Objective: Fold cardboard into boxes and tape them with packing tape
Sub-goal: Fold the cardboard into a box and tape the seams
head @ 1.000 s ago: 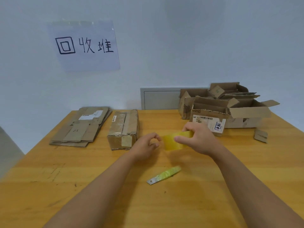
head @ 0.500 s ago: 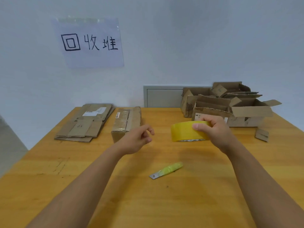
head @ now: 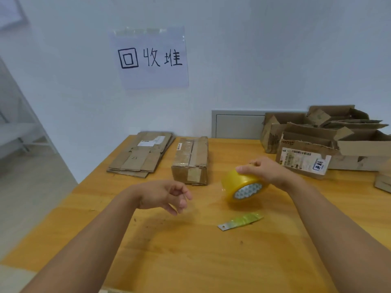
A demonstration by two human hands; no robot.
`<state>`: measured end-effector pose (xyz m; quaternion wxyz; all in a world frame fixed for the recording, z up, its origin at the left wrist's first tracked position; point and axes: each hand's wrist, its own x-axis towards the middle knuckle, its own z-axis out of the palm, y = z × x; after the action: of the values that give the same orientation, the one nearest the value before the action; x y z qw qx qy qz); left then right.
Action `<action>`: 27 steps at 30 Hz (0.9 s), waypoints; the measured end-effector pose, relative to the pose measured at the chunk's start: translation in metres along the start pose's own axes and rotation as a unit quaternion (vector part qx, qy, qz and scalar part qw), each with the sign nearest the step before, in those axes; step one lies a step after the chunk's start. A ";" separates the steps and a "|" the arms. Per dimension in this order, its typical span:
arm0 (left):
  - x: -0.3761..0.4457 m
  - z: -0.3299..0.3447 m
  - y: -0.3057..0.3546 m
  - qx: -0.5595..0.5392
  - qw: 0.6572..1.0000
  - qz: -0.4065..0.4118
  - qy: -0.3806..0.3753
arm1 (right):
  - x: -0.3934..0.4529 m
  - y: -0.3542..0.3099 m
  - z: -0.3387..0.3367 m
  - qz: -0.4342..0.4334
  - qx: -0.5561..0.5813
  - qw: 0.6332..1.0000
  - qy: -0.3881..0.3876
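Note:
My right hand (head: 267,171) grips a roll of yellow packing tape (head: 243,185) from above, holding it tilted just over the wooden table (head: 190,261). My left hand (head: 167,195) hovers left of the roll with loosely curled fingers and holds nothing. A taped-up cardboard box (head: 191,160) lies behind my left hand. A stack of flattened cardboard (head: 141,154) sits at the table's far left. A small cutter blade wrapped in yellow tape (head: 241,220) lies on the table below the roll.
Several open, torn cardboard boxes (head: 325,140) crowd the far right of the table; one carries a shipping label (head: 304,159). A paper sign (head: 149,58) hangs on the wall. The table's left edge drops to the floor.
My hands have parted: the left let go of the tape end and drew back left. The right tipped the roll so its core faces me. The camera turned left.

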<state>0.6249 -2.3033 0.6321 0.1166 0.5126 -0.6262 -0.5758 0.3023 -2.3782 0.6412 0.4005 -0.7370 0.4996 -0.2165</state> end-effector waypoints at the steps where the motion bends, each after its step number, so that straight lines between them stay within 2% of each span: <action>1: 0.000 0.000 -0.003 -0.007 1.000 -0.002 0.000 | 0.002 -0.004 -0.002 -0.011 -0.032 0.999 -0.007; 4: 0.004 0.004 -0.011 -0.027 0.999 0.010 0.039 | 0.009 -0.019 -0.001 -0.035 -0.123 0.992 0.007; 7: 0.012 0.011 -0.017 -0.066 0.995 0.021 0.078 | 0.014 -0.027 0.009 -0.016 -0.217 0.975 0.038; 13: 0.015 0.020 -0.028 -0.146 0.982 0.005 0.121 | 0.011 -0.024 0.019 0.022 -0.339 0.940 0.032; 17: 0.012 0.014 -0.029 -0.161 0.968 0.032 0.189 | 0.008 -0.023 0.016 -0.012 -0.314 0.949 0.030; 22: 0.006 0.005 -0.022 -0.141 0.957 0.039 0.252 | 0.004 -0.024 0.025 -0.049 -0.197 0.979 0.026; 27: -0.004 -0.002 -0.020 -0.111 0.961 0.031 0.253 | 0.006 -0.031 0.027 -0.055 -0.175 0.983 -0.001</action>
<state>0.6386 -2.2978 0.6179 0.3454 0.6056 -0.5243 -0.4889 0.3417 -2.3683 0.6496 0.2527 -0.8224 0.4882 -0.1467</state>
